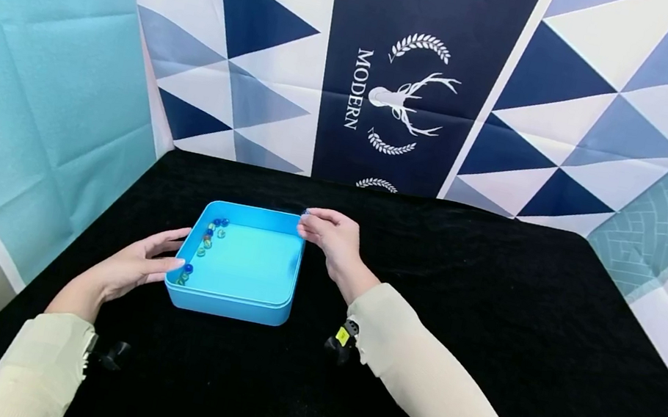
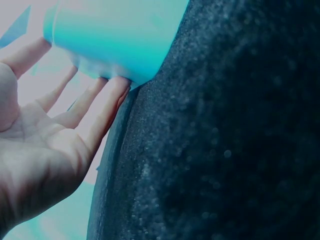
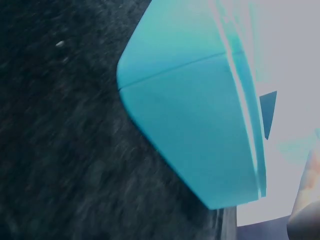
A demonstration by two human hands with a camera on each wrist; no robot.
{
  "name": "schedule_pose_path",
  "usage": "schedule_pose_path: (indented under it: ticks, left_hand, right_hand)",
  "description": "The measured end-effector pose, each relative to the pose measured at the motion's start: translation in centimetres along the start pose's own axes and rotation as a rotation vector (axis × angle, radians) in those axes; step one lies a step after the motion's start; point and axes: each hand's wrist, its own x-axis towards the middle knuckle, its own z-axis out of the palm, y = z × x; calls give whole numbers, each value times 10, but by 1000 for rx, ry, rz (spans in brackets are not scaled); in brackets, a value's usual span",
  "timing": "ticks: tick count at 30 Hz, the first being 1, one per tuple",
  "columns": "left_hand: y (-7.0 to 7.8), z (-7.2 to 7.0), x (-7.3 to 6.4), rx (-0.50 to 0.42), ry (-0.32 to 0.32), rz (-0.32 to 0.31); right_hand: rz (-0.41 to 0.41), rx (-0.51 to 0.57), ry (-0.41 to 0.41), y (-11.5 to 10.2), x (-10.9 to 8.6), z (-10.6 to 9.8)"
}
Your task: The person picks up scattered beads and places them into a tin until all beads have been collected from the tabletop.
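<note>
A square light-blue box (image 1: 236, 307) stands on the black cloth, its top uncovered. Several glass marbles (image 1: 209, 233), blue, green and amber, lie along its left inner side, some in the near-left corner. My left hand (image 1: 132, 267) touches the box's left wall, thumb at the rim; the left wrist view shows its fairly straight fingers (image 2: 107, 107) against the outer wall. At the far-right corner my right hand (image 1: 331, 239) pinches a small blue marble (image 1: 306, 213) between thumb and fingertips, mostly hidden. In the right wrist view only part of a finger (image 3: 308, 182) appears.
Black cloth (image 1: 450, 348) covers the table around the box. Patterned fabric (image 1: 269, 41) hangs behind it, and a turquoise sheet (image 1: 52, 54) hangs on the left. A dark wrist device (image 1: 341, 340) is worn near the right sleeve.
</note>
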Motion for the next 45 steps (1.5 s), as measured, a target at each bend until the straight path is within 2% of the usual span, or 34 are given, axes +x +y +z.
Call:
schedule_pose_path:
  ticks: [16, 22, 26, 34, 39, 45]
  left_hand:
    - [-1, 0, 1, 10, 7, 0]
    - [-1, 0, 3, 11, 12, 9]
    - [-1, 0, 2, 17, 14, 10]
    - [-1, 0, 2, 0, 3, 8]
    - [-1, 1, 2, -1, 1, 8]
    - [-3, 0, 1, 3, -1, 9]
  right_hand:
    - [128, -117, -112, 1, -3, 40]
    - [114, -179, -153, 1, -5, 45]
    - [98, -209, -177, 1, -6, 47]
    - [96, -194, -208, 0, -11, 44]
    - [95, -168, -227, 0, -16, 37]
    - [80, -120, -211, 4, -21, 23]
